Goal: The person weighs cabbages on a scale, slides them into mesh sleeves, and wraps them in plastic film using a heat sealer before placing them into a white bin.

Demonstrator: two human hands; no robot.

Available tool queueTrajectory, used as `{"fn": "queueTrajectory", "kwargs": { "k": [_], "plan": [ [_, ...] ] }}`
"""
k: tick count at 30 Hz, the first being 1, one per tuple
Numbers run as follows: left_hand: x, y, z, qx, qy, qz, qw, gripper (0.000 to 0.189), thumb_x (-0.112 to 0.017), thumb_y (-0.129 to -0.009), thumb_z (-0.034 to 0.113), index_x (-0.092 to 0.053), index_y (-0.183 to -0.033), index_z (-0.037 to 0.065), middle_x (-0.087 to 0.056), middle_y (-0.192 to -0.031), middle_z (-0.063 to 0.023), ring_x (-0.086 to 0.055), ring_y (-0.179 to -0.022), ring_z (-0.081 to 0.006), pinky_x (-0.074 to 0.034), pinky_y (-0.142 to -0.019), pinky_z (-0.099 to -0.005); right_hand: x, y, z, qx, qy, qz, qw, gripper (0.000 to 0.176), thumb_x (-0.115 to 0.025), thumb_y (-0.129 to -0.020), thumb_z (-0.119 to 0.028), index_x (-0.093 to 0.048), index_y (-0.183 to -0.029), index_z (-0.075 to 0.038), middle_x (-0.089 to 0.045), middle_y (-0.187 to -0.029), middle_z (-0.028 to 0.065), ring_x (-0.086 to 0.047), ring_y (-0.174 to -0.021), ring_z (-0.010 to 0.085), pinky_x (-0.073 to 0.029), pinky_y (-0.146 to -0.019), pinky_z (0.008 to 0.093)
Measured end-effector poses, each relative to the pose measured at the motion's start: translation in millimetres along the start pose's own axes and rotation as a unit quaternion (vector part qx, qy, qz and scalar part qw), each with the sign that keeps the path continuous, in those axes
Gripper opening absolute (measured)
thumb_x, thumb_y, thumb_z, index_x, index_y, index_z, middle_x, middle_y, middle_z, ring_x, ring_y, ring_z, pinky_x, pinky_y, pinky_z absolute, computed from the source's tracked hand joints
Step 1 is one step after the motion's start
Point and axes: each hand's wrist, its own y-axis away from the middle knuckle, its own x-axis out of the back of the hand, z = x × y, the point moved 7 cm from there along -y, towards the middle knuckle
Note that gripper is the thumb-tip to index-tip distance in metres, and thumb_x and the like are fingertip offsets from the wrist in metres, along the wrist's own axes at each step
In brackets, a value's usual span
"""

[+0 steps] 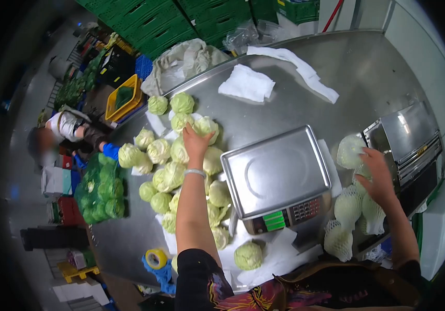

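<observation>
My left hand point(196, 141) reaches into a pile of pale green cabbages point(173, 173) on the steel table, thumb and fingers apart, over a cabbage point(181, 123) near the back of the pile. Whether the fingertips press on it is hard to see. On the other side, my right hand point(378, 173) is open, its fingertips at the edge of a cabbage in a white foam net point(350, 151). More net-covered cabbages point(347, 207) lie just below that hand. Between my arms stands a weighing scale point(277, 173) with a bare steel pan. One loose cabbage point(248, 256) sits close to my body.
White cloth-like sheets point(247, 83) lie at the table's back. A wrapping machine point(409, 140) stands at right. Yellow tape point(156, 258) rests at the front left. A co-worker's blue-gloved hand point(111, 151) is near a green net bag of cabbages point(100, 189). Green crates point(150, 26) are stacked behind.
</observation>
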Motion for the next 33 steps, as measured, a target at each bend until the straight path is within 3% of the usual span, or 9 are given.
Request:
{"fn": "queueTrajectory", "kwargs": {
  "k": [4, 8, 12, 15, 18, 21, 24, 28, 33],
  "plan": [
    [-27.0, -11.7, 18.7, 0.046, -0.088, -0.077, 0.992, 0.099, -0.086, -0.058, 0.04, -0.038, -0.135, 0.0, -0.05, -0.121, -0.0285, -0.051, -0.11, -0.044, -0.044, -0.095, -0.0452, -75.7, -107.2, -33.4, 0.147, 0.002, -0.054, 0.988, 0.044, -0.07, -0.077, -0.018, -0.058, -0.117, -0.005, -0.048, -0.134, 0.016, -0.041, -0.128, 0.0351, -0.035, -0.106, 0.0451],
    [-28.6, -15.8, 13.2, -0.033, -0.034, -0.03, 0.998, 0.094, -0.087, -0.055, 0.026, -0.042, -0.133, 0.001, -0.051, -0.119, -0.0267, -0.054, -0.104, -0.0424, -0.045, -0.092, -0.0471, -153.3, -219.4, 17.8, 0.13, 0.102, -0.005, 0.986, 0.054, -0.069, -0.077, -0.02, -0.051, -0.126, -0.004, -0.048, -0.133, 0.0161, -0.045, -0.124, 0.0335, -0.038, -0.103, 0.0456],
    [10.2, -4.9, 27.8, 0.029, 0.206, -0.052, 0.977, 0.097, -0.088, -0.053, 0.019, -0.039, -0.135, 0.001, -0.051, -0.122, -0.0218, -0.055, -0.111, -0.0354, -0.047, -0.095, -0.0421, -180.1, -297.2, 129.9, -0.117, 0.318, 0.096, 0.936, 0.046, -0.066, -0.076, -0.019, -0.053, -0.118, -0.006, -0.052, -0.125, 0.0148, -0.051, -0.116, 0.0333, -0.047, -0.091, 0.0453],
    [42.7, 43.4, 78.7, 0.092, 0.461, -0.174, 0.865, 0.098, -0.088, -0.054, 0.016, -0.036, -0.136, 0.001, -0.051, -0.124, -0.0171, -0.054, -0.114, -0.0285, -0.046, -0.098, -0.0365, -197.3, -312.0, 198.9, -0.167, 0.302, 0.021, 0.938, 0.04, -0.061, -0.078, -0.017, -0.053, -0.116, -0.007, -0.058, -0.115, 0.0154, -0.058, -0.107, 0.0337, -0.049, -0.086, 0.0473],
    [41.2, 105.0, 123.6, 0.074, 0.539, -0.308, 0.78, 0.098, -0.088, -0.056, 0.013, -0.035, -0.137, 0.002, -0.051, -0.124, -0.0153, -0.055, -0.112, -0.026, -0.046, -0.098, -0.0346, -197.9, -306.2, 202.3, -0.104, 0.279, -0.035, 0.954, 0.039, -0.056, -0.081, -0.014, -0.053, -0.119, -0.007, -0.063, -0.103, 0.0179, -0.063, -0.095, 0.0342, -0.051, -0.079, 0.0467],
    [33.2, 156.1, 159.9, 0.108, 0.469, -0.389, 0.785, 0.097, -0.088, -0.057, 0.016, -0.036, -0.137, -0.001, -0.051, -0.126, -0.0179, -0.054, -0.116, -0.0289, -0.045, -0.098, -0.0371, -159.9, -283.3, 155.2, -0.091, 0.203, -0.031, 0.975, 0.032, -0.055, -0.084, -0.016, -0.057, -0.114, -0.006, -0.066, -0.092, 0.0171, -0.065, -0.088, 0.0323, -0.052, -0.074, 0.043],
    [51.6, 169.0, 184.1, -0.053, 0.284, -0.31, 0.906, 0.101, -0.088, -0.055, 0.015, -0.033, -0.139, -0.001, -0.049, -0.129, -0.0215, -0.053, -0.117, -0.0321, -0.044, -0.099, -0.04, -107.5, -240.8, 107.7, -0.088, -0.022, 0.009, 0.996, 0.026, -0.057, -0.088, -0.02, -0.062, -0.108, -0.004, -0.067, -0.087, 0.0118, -0.065, -0.082, 0.0222, -0.051, -0.072, 0.0356],
    [77.6, 187.8, 206.5, -0.141, 0.215, -0.256, 0.932, 0.111, -0.091, -0.053, 0.026, -0.03, -0.142, -0.001, -0.037, -0.139, -0.0271, -0.039, -0.127, -0.0414, -0.036, -0.104, -0.0474, -74.2, -151.7, 50.6, -0.123, -0.404, 0.013, 0.906, 0.028, -0.066, -0.089, -0.028, -0.065, -0.103, -0.004, -0.064, -0.084, 0.0024, -0.055, -0.073, 0.0082, -0.047, -0.068, 0.0271],
    [127.3, 189.9, 205.6, -0.068, 0.38, -0.158, 0.909, 0.122, -0.09, -0.054, 0.039, -0.02, -0.147, 0.001, -0.027, -0.151, -0.0176, -0.03, -0.137, -0.039, -0.027, -0.112, -0.0459, -70.8, -25.4, -52.6, -0.022, -0.384, -0.124, 0.915, 0.03, -0.069, -0.087, -0.024, -0.064, -0.109, -0.004, -0.067, -0.089, 0.0056, -0.062, -0.079, 0.0126, -0.049, -0.071, 0.0294]
  ]
}}
